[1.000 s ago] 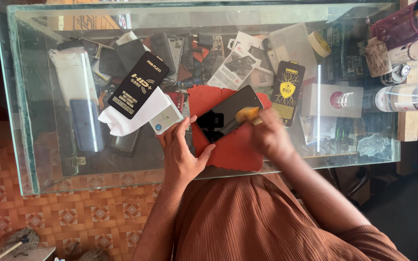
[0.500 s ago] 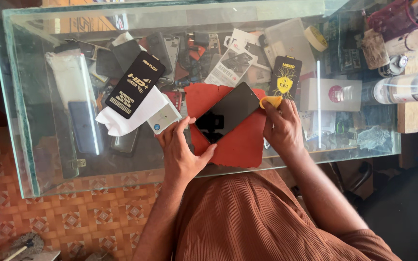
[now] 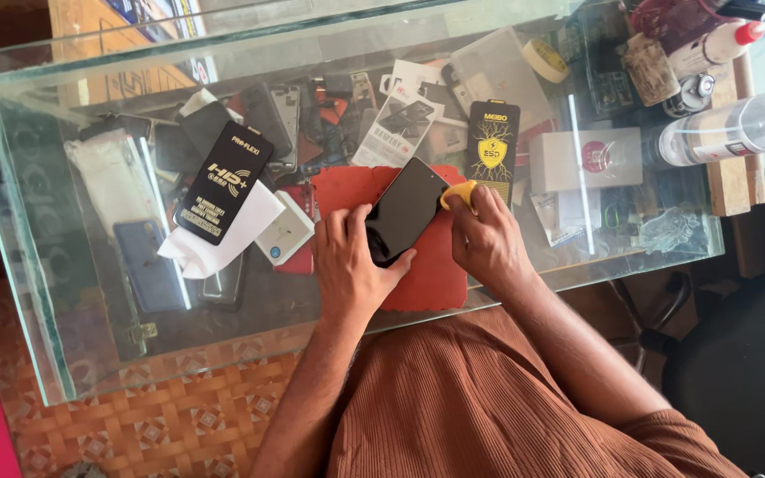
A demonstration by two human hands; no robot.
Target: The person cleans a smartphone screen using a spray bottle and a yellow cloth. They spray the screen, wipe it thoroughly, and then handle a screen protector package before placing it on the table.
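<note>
Glass-topped desk (image 3: 90, 354) fills the upper two thirds of the frame, with patterned floor tiles showing at lower left. Under the glass lies a clutter of phone parts, cases and packets.

At centre frame a red mat (image 3: 436, 265) lies on the glass. On it rests a black phone (image 3: 405, 211), screen up, tilted with its top toward the upper right.

Left hand (image 3: 347, 265): fingers spread flat and closed about the phone's lower left edge, thumb against its lower end, pinning it to the mat.

Right hand (image 3: 486, 239): fingers pinched shut on a small yellow tool (image 3: 460, 192), which touches the phone's upper right corner.

Left of the mat, a black flat box (image 3: 225, 181) lies on a white paper (image 3: 223, 239). A second black packet with a yellow emblem (image 3: 494, 142) sits just above the right hand. Bottles (image 3: 719, 133) stand at upper right.
</note>
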